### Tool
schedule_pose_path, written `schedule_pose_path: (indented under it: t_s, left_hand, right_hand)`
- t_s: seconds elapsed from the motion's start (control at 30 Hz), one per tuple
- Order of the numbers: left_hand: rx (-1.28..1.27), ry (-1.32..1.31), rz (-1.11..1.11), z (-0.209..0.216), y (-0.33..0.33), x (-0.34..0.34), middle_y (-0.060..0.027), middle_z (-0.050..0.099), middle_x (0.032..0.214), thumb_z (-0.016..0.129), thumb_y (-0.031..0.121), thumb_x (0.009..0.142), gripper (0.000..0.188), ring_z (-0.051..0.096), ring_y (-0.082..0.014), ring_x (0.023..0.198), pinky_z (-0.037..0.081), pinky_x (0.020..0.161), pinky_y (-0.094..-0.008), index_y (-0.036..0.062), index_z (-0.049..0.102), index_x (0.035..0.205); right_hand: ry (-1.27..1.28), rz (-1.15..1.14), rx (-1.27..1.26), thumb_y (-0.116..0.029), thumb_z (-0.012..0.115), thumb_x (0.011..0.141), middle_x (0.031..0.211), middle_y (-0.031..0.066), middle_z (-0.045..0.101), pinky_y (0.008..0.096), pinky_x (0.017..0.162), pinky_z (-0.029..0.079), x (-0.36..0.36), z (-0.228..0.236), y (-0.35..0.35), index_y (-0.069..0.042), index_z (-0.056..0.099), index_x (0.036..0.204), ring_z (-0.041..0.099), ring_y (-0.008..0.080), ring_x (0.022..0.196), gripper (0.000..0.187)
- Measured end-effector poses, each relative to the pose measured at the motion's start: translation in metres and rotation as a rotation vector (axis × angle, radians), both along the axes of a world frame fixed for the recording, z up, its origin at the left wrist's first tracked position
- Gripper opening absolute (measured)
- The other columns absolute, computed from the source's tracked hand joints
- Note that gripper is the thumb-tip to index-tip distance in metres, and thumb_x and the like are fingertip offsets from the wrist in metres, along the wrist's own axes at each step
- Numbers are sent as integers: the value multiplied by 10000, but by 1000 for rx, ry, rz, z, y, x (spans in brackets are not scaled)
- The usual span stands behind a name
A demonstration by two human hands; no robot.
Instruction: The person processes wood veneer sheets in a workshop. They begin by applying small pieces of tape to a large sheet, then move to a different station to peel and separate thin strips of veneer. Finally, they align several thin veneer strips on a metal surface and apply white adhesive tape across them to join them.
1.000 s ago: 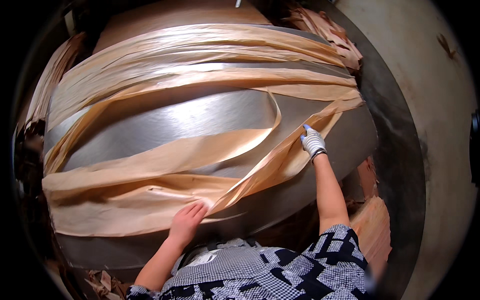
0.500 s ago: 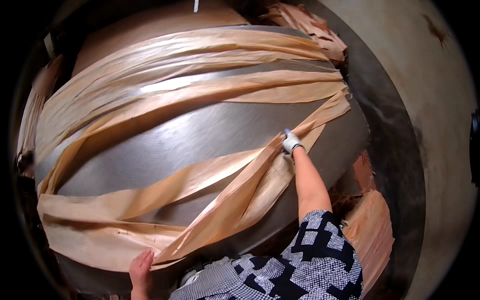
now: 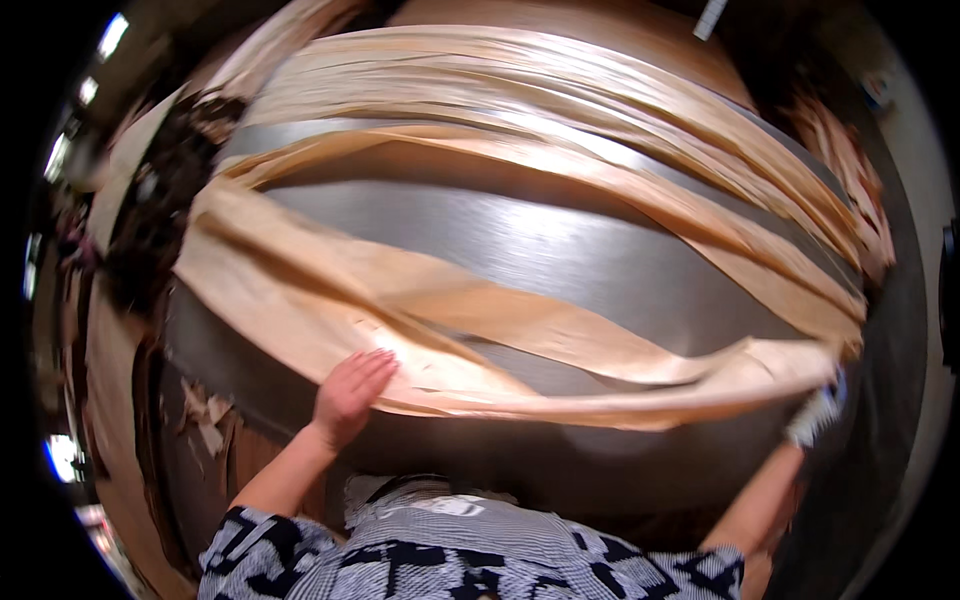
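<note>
Our left hand (image 3: 352,395) lies flat on veneer (image 3: 440,372) running rightward along the table's (image 3: 520,225) near edge; our right hand (image 3: 818,408) grips it.

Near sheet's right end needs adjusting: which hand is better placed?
Probably the right hand: though blurred, it is at that end of the near tan sheet. The left hand is at the sheet's left half.
</note>
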State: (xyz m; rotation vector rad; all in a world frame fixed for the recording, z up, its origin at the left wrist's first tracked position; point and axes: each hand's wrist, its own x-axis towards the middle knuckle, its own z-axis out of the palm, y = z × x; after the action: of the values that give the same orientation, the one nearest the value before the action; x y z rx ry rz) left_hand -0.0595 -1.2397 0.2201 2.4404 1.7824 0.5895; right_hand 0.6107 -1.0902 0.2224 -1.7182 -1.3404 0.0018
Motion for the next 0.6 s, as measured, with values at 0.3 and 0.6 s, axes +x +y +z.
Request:
schedule_pose_path:
  t_s: [0.3,0.6]
  left_hand:
    - [-319,117,-203,-114,-67,45,-93,354,1348,416,154,819,463,344,-255,1242,294,987,-454,125,378,1280]
    - [-256,137,-167,-144,-37,17,-106,441,1270,431,145,789,424,416,-277,1175,346,956,-416,95,449,1210]
  right_hand:
    - [-36,-576,-654,-55,547,778,708,109,597,315,664,474,112,-75,-188,-37,605,833,574,238,719,81]
    - [-350,-302,-1125,-113,391,834,969,166,592,381,757,441,146,-150,-169,18,542,948,545,281,841,230]
